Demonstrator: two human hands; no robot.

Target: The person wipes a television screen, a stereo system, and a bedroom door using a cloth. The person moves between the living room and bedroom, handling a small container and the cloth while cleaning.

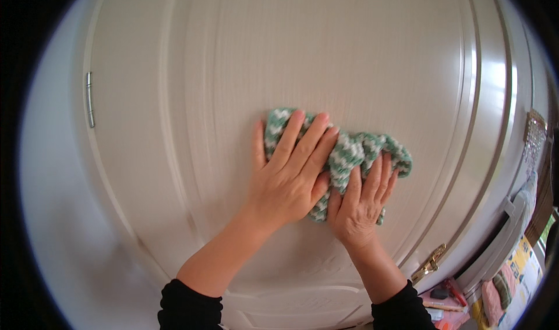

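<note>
A green-and-white cloth [347,155], textured and bunched in folds, lies pressed against a pale wood-grain door [332,46]. My left hand [288,172] rests flat on the cloth's left part, its fingers pointing up and slightly apart; the outermost finger reaches past the cloth onto the door. Lower and to the right, my right hand [364,199] presses the crumpled right part, its fingers close together over the folds. The two hands are side by side, and a strip of cloth hangs below and between them. Both palms are hidden.
At left is a metal hinge [90,99] beside the wall [52,155]. A gold door handle [430,263] sticks out at lower right. Beyond it are a pink surface with small items [447,301], patterned bedding [522,264] and a beaded ornament [533,137].
</note>
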